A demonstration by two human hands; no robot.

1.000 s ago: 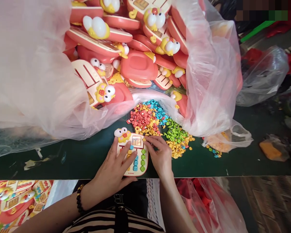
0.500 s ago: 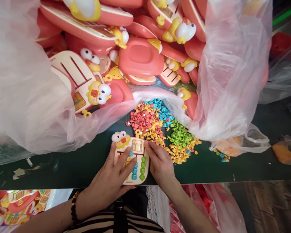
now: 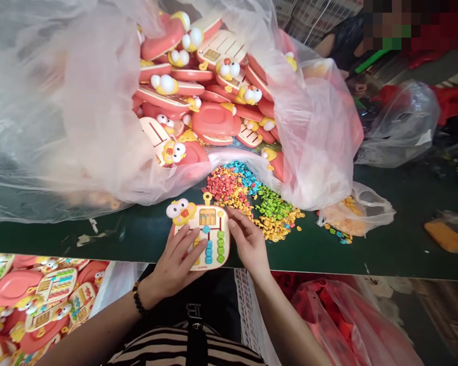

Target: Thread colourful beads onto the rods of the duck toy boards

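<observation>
A cream-faced sliding-bead toy (image 3: 216,260) with a red rim, a yellow duck head (image 3: 182,212) and a yellow loop lies near the table's front edge. My left hand (image 3: 181,249) grips its left side, fingers spread over the face and hiding part of the left slots. Green beads (image 3: 220,246) and blue beads (image 3: 209,251) sit in columns, with one blue bead (image 3: 206,229) higher up. A yellow bead (image 3: 221,214) sits atop the right slot. At the toy's right edge is my right hand (image 3: 252,244), open, thumb and forefinger slightly apart.
Piles of red beads (image 3: 222,184), blue, green beads (image 3: 272,202) and yellow beads (image 3: 277,227) lie behind the toy. A large plastic bag (image 3: 313,132) of similar toys stands beyond. More toys (image 3: 49,300) fill a container at lower left. A small bag (image 3: 361,213) lies right; a person is partly visible beyond.
The camera view has shifted, showing more of the room. My right thumb and forefinger have parted at the toy's upper right corner, where a yellow bead now shows. My left hand still grips the toy.
</observation>
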